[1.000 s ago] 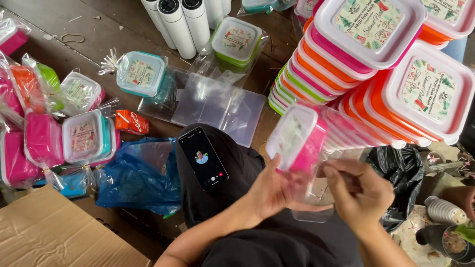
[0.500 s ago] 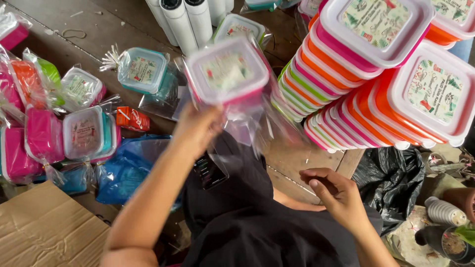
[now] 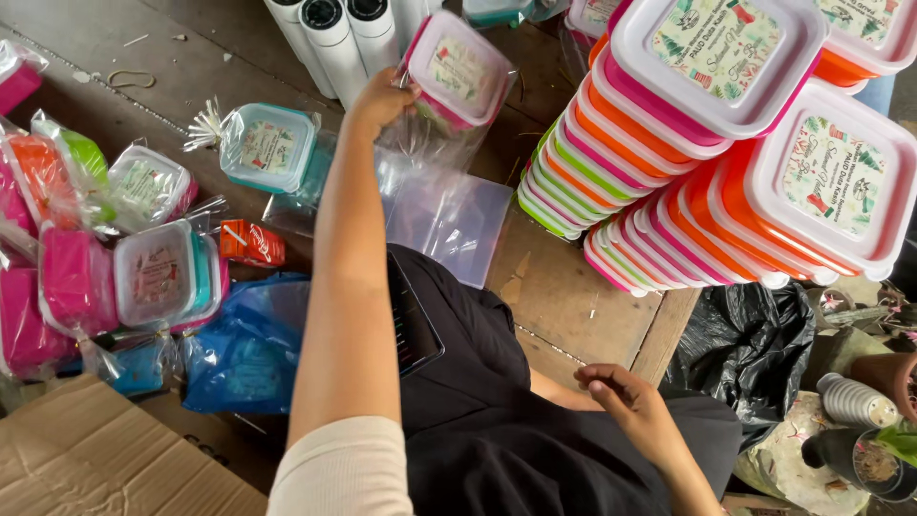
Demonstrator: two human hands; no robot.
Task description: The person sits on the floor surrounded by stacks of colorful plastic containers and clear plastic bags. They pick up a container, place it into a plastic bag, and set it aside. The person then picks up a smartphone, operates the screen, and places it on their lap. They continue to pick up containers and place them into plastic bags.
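- The left hand (image 3: 380,98) is stretched out to the far side, fingers closed around a pink lunch box (image 3: 457,72) with a white lid, wrapped in a clear plastic bag that hangs loose beneath it.
- That box is held up in the air, just right of the white tubes (image 3: 330,33) standing at the far edge and left of the tall stacks of boxes (image 3: 669,162) (pink, orange and green ones, all tilted over).
- Below it a few flat clear bags (image 3: 444,215) lie on the wooden table (image 3: 564,306).
- The right hand (image 3: 626,401) rests near the lap, empty, fingers loosely curled, holding nothing.
- A dark phone (image 3: 411,320) lies on the lap, partly hidden by the left arm.
- On the left sit wrapped boxes, among them a teal box (image 3: 267,148), with a blue bag (image 3: 244,349) and a cardboard sheet (image 3: 95,459) nearer.
- A black bag (image 3: 755,349) slumps at the right.
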